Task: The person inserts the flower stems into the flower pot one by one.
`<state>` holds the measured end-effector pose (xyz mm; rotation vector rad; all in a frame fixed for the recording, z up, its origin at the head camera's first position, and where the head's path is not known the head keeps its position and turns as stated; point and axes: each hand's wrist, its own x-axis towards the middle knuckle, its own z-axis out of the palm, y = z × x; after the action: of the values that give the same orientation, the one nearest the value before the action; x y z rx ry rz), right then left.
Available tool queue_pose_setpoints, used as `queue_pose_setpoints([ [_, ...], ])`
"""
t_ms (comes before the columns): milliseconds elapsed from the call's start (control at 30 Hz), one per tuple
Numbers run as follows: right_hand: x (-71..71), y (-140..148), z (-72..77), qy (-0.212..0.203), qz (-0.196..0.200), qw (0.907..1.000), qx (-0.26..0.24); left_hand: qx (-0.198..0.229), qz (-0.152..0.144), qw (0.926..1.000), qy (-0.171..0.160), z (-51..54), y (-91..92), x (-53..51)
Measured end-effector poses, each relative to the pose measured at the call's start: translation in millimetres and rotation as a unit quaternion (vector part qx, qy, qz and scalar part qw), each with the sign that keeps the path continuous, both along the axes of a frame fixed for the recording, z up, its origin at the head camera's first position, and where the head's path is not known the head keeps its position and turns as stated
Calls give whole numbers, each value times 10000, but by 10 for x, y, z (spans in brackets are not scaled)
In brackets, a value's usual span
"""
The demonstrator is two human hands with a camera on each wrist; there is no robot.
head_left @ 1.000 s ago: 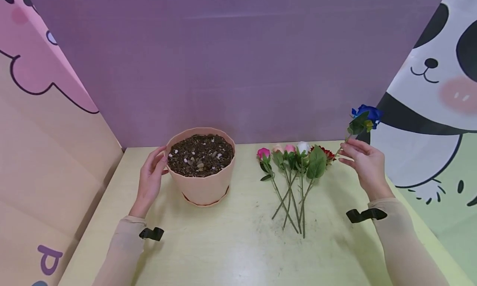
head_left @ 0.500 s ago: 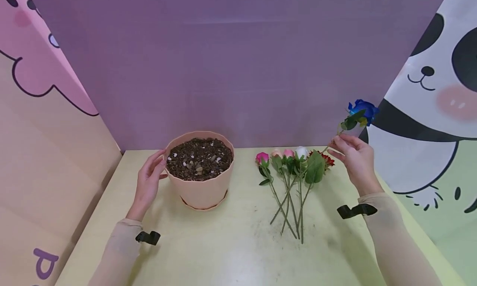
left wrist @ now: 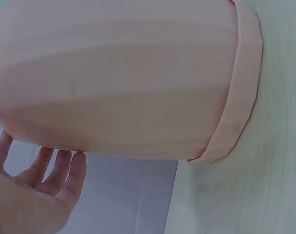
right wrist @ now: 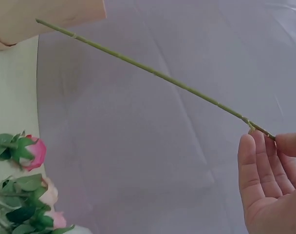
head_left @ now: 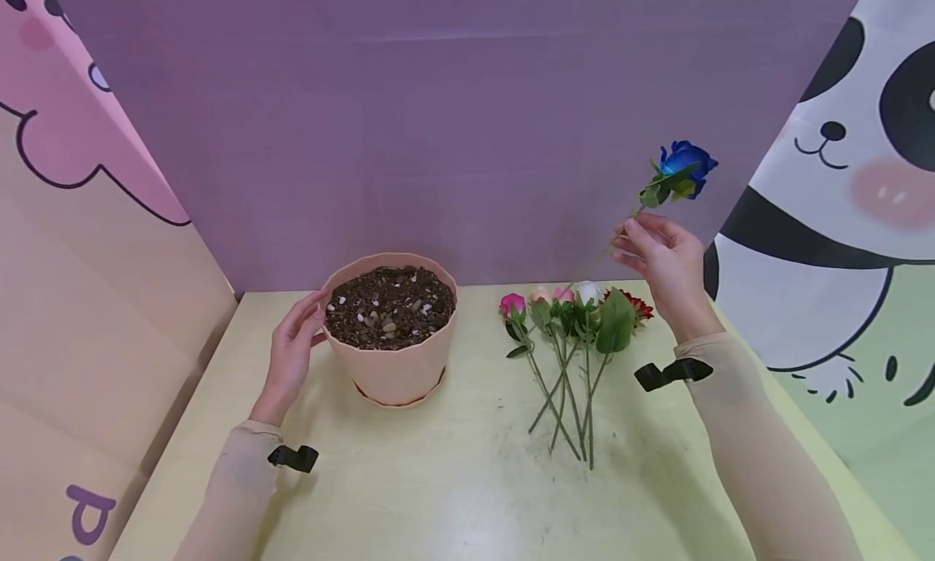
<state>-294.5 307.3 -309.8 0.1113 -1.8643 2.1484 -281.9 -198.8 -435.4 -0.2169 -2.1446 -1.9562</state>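
A blue rose [head_left: 685, 168] with green leaves is held up over the right part of the table. My right hand [head_left: 663, 262] pinches its stem between thumb and fingers, just below the leaves. In the right wrist view the bare green stem [right wrist: 155, 73] slants away from the fingers, its lower end pointing toward the pot. My left hand [head_left: 290, 354] touches the left side of a pink flower pot [head_left: 398, 373] near the rim. In the left wrist view its fingertips [left wrist: 78, 163] rest against the pot's wall. Dark soil [head_left: 387, 305] with pebbles fills the pot.
Several artificial flowers lie on the table [head_left: 438, 496] right of the pot, stems crossing: a magenta rose [head_left: 513, 304], paler blooms, a white flower [head_left: 588, 291] and a red flower [head_left: 639, 305]. A purple backdrop [head_left: 467, 139] stands behind; a panda print [head_left: 811, 301] is at right.
My right hand has lifted the blue rose and carried it left, away from the other flowers, so its stem shows above them. The left hand has stayed at the pot.
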Motion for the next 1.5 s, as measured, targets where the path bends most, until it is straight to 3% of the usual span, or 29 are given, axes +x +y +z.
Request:
queue_pose_setpoints([
  [233,-46,-157,138,155,-112,9998,-110,-228,-33,9997,83,-16,27,14],
  [833,-182,-545,362,381,-84,9971,-651,5,201,9997,127,-17,48,30],
  [1067,-302,-697,393,322,-117,9959,-841,-10,234,9996,162,-33,108,63],
  [1233,-384,-933,381,427,-190,9966,-682,-18,229,9995,231,-56,102,62],
  [1500,-441,-1439,410,974,-62,9951,-174,-49,219,9994,246,-56,103,54],
])
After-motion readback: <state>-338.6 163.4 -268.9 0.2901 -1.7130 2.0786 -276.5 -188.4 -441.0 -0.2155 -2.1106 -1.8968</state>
